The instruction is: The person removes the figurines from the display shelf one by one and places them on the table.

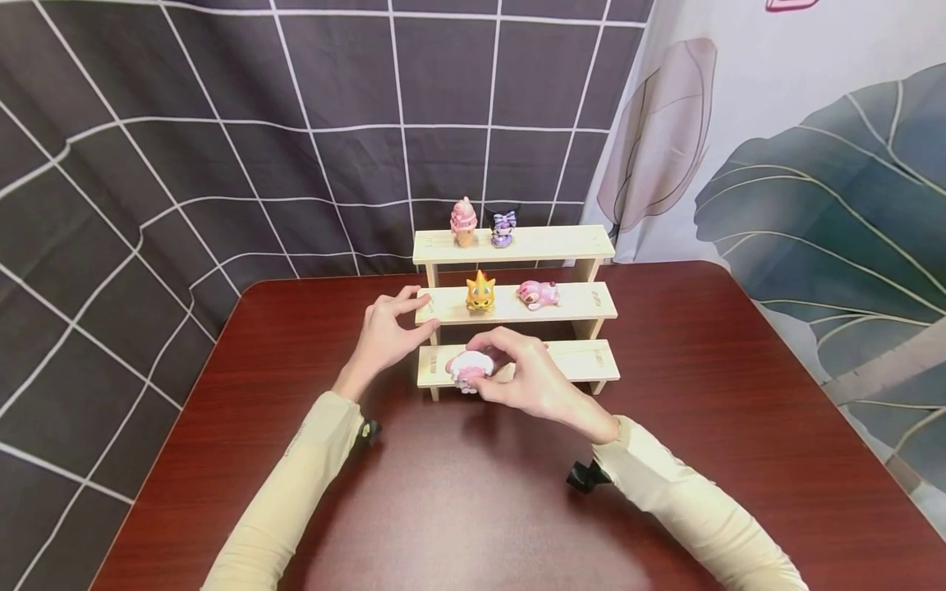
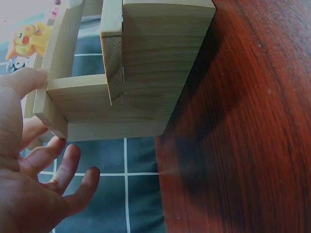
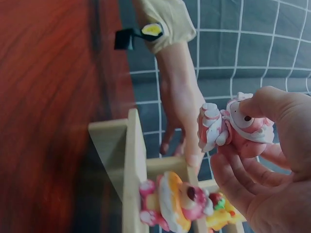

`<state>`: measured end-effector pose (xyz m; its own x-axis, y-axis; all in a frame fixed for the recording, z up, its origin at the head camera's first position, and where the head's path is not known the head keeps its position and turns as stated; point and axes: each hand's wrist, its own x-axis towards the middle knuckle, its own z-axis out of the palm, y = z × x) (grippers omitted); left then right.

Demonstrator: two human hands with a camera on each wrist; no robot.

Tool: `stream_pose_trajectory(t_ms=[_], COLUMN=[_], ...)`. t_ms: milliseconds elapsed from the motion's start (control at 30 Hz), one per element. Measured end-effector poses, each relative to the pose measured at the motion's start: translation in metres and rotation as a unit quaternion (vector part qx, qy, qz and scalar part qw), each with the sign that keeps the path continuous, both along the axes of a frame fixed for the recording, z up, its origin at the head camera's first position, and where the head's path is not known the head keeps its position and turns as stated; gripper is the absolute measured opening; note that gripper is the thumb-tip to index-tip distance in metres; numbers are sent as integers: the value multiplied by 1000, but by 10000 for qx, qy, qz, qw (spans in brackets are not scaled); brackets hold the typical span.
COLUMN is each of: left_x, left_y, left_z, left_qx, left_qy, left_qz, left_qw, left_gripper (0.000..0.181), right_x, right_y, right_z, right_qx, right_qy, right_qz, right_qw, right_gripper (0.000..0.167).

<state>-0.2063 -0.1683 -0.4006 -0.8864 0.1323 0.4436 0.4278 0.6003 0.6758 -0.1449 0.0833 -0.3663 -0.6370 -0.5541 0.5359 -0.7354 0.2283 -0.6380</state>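
A small pink and white figurine (image 1: 470, 369) is pinched in my right hand (image 1: 528, 377), in front of the left part of the lowest step of a three-step wooden display shelf (image 1: 584, 304). The right wrist view shows the figurine's (image 3: 238, 126) face partly covered by a finger. My left hand (image 1: 388, 328) grips the left end of the middle step between thumb and fingers. On the lowest step sits a pink bear figurine (image 3: 175, 201) with a yellow and white ring; my right hand mostly hides it in the head view.
A yellow figurine (image 1: 480, 292) and a lying pink figurine (image 1: 539, 294) occupy the middle step. An ice-cream cone figurine (image 1: 464, 222) and a purple and black figurine (image 1: 503, 227) stand on top. The shelf stands on a dark red wooden table (image 1: 458, 509), before a gridded curtain (image 1: 355, 156).
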Motion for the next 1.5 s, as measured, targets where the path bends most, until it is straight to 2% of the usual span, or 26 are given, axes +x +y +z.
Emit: stream_pose_trajectory(t_ms=[200, 367, 600, 933, 1100, 1333, 1500], left_x=[0, -1, -1, -2, -1, 0, 0], left_y=[0, 0, 0, 0, 0, -1, -1], left_z=[0, -1, -2, -3, -1, -1, -1], left_qx=[-3, -67, 7, -7, -37, -99, -88], left_qy=[22, 37, 30, 61, 2, -78, -68], left_qz=[-10, 7, -30, -4, 24, 76, 62], left_qw=[10000, 10000, 10000, 10000, 10000, 9999, 9999], left_gripper=[48, 47, 46, 46, 46, 47, 47], right_x=[9, 18, 26, 33, 36, 40, 42], right_y=[-8, -15, -25, -41, -49, -58, -64], right_z=[-11, -22, -37, -57, -64, -73, -76], right_qx=[35, 103, 311, 315, 262, 415, 547], right_qy=[-249, -369, -211, -57, -188, -690, -569], right_qz=[256, 315, 327, 461, 580, 783, 701], right_qw=[9994, 9988, 9988, 9984, 9978, 9937, 9944], right_gripper=[33, 31, 34, 34, 33, 32, 33])
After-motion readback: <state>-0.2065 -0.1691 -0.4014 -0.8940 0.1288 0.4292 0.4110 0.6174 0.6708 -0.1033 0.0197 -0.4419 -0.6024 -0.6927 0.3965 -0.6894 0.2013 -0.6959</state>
